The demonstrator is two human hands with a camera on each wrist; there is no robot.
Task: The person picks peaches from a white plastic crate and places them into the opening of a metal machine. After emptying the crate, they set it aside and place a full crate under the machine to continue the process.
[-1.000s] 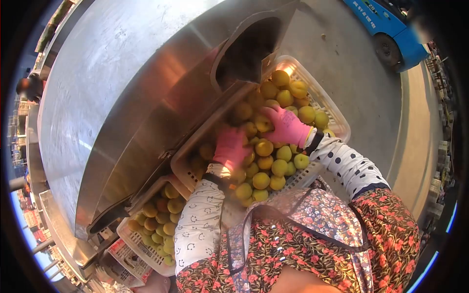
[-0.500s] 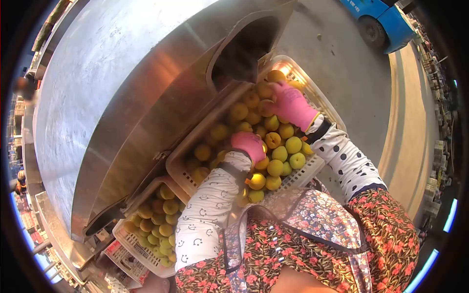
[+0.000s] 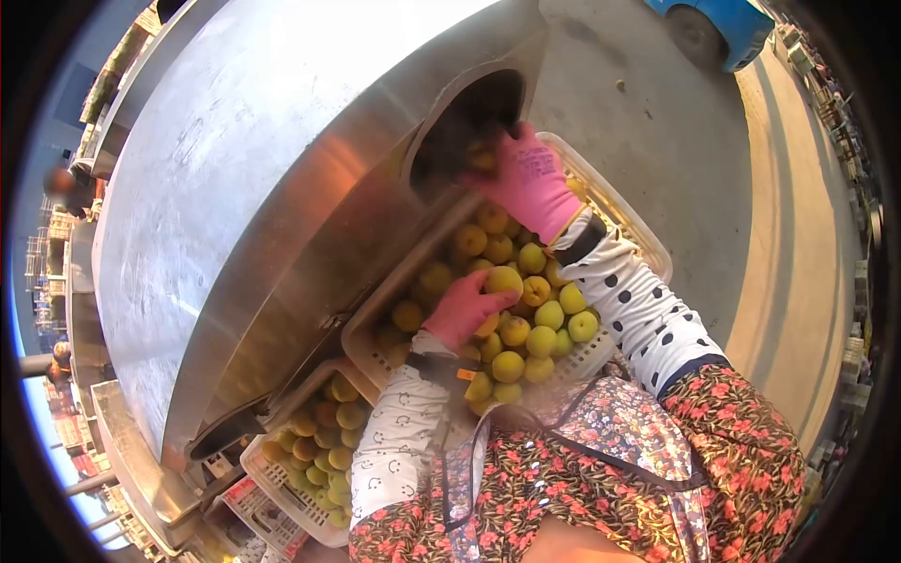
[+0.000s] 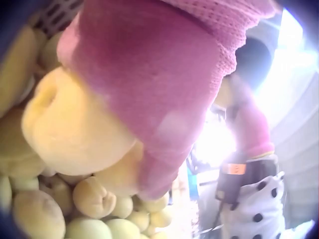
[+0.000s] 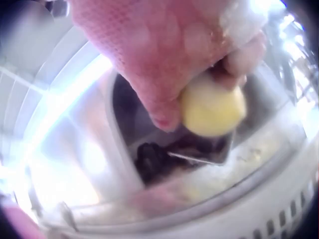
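Left hand (image 3: 465,311) in a pink glove curled round a round yellow fruit (image 3: 503,280) over the white plastic crate (image 3: 640,241), right hand (image 3: 530,178) in pink pinching another yellow fruit (image 5: 213,110) at the dark hole (image 3: 465,113) of the shiny metal machine (image 3: 282,188).

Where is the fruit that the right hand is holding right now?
The yellow fruit is pinched by the right hand at the dark opening of the steel machine, above the far end of the white crate in the head view.

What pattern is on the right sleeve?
The right sleeve is white with dark polka dots, clearest in the head view.
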